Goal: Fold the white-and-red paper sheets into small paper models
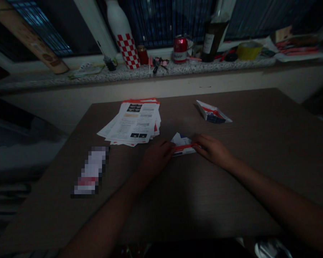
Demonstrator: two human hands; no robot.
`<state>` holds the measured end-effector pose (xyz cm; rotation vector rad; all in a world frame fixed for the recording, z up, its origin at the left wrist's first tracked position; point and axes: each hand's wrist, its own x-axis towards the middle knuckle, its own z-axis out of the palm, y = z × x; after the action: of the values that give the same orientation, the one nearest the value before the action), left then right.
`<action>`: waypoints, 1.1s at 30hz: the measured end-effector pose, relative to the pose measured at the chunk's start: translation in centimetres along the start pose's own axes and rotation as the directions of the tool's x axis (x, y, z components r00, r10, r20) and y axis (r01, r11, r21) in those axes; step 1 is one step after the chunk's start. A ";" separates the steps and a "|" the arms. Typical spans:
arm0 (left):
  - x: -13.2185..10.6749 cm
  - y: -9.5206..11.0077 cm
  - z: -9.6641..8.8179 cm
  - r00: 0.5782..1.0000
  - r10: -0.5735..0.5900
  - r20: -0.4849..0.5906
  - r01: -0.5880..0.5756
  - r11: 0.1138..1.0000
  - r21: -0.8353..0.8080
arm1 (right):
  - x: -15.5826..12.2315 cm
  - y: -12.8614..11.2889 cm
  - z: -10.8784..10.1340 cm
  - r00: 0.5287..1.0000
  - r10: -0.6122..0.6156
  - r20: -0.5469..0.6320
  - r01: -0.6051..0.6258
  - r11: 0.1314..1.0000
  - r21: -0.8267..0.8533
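Your left hand (157, 157) and right hand (212, 150) pinch a creased leaflet (183, 145) between closed fingers mid-table (247, 107); another folded leaflet (212, 113) lies done nearby, the flat stack (131, 122) unfolded.

Folded paper (181, 143) & flyers (131, 122), matt woodgrain tbl (204, 208), polished stone sill (118, 74)
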<state>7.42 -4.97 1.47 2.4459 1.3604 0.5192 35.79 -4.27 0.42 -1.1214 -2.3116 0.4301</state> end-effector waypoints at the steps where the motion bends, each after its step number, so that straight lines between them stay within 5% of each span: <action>1: 0.1 -0.1 0.1 1.000 0.004 -0.004 -0.004 1.000 0.000 | 0.0 0.1 0.1 1.000 -0.007 -0.003 0.007 1.000 -0.003; 13: 0.3 -0.4 0.3 0.988 0.146 -0.045 -0.145 0.989 0.024 | 0.2 0.2 0.5 0.999 -0.043 -0.014 0.042 0.998 -0.054; 21: -0.6 0.2 -0.6 0.973 0.227 0.052 -0.228 0.973 0.021 | 0.1 1.5 0.4 0.995 -0.089 -0.038 0.081 0.981 -0.175; 27: -1.1 0.9 -1.3 0.906 0.379 0.188 -0.364 0.925 -0.110 | 0.1 1.7 0.3 0.994 -0.081 -0.076 0.065 0.980 -0.190; 33: -0.9 1.2 -0.9 0.899 0.379 0.220 -0.356 0.925 -0.136 | 0.0 2.0 0.4 0.992 -0.067 -0.111 0.046 0.981 -0.186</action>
<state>7.50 -6.35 2.61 2.5961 0.7619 0.3381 36.82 -3.09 -0.95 -1.1311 -2.3092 0.1281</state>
